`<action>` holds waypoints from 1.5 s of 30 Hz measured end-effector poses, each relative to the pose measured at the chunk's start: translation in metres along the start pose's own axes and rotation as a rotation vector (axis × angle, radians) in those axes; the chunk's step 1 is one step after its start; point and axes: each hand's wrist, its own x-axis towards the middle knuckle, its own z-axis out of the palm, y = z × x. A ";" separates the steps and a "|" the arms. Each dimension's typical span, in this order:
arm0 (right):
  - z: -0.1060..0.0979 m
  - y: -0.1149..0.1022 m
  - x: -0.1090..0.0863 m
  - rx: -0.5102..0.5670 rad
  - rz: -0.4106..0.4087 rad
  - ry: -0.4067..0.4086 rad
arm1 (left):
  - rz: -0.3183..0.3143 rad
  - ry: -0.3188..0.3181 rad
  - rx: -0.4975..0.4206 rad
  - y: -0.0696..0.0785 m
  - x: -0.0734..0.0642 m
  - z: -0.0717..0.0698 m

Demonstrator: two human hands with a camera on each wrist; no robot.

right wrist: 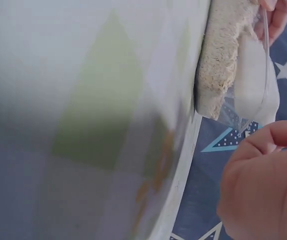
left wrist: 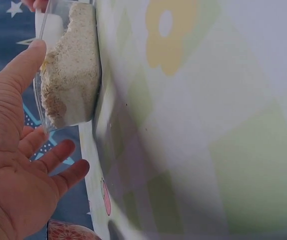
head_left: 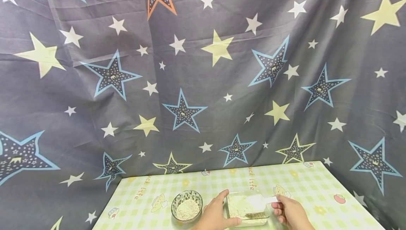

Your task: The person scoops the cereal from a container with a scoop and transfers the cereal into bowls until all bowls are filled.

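Observation:
A clear rectangular container [head_left: 253, 222] of pale, oat-like flakes [head_left: 236, 205] sits near the table's front edge. My left hand [head_left: 217, 211] holds its left end, thumb along the near rim and forefinger at the far corner; the other fingers spread loosely in the left wrist view. Between thumb and fingers, my right hand [head_left: 291, 211] pinches the handle of a white scoop [head_left: 256, 203]. The scoop's head lies inside the container, over the flakes at the right; its underside is hidden. Left of the container stands a patterned bowl [head_left: 187, 194] with similar flakes [head_left: 188, 209] inside.
A green-and-white checked cloth [head_left: 152, 187] with cartoon prints covers the table. Behind it hangs a grey curtain [head_left: 196, 75] with stars. The table's right edge [head_left: 352, 198] lies beyond my right hand.

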 end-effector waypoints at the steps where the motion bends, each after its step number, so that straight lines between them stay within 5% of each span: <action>1: 0.000 0.000 0.000 0.035 0.011 -0.004 | 0.000 0.002 0.002 0.000 0.000 0.000; 10: -0.014 0.003 0.003 0.365 0.112 -0.222 | 0.011 0.019 -0.004 -0.004 0.001 0.003; 19: -0.018 0.006 0.004 0.497 0.160 -0.431 | 0.013 0.017 0.003 -0.004 0.000 0.002; 31: -0.017 0.007 0.004 0.476 0.156 -0.408 | 0.005 -0.016 0.009 -0.003 -0.003 0.002; 36: -0.016 0.007 0.003 0.466 0.152 -0.369 | 0.071 0.000 0.023 -0.004 -0.018 -0.011; 40: -0.015 0.005 0.004 0.436 0.131 -0.304 | 0.190 0.090 0.070 -0.009 -0.035 -0.028; 45: -0.014 0.002 0.004 0.383 0.096 -0.212 | 0.285 0.312 0.210 -0.029 -0.054 -0.052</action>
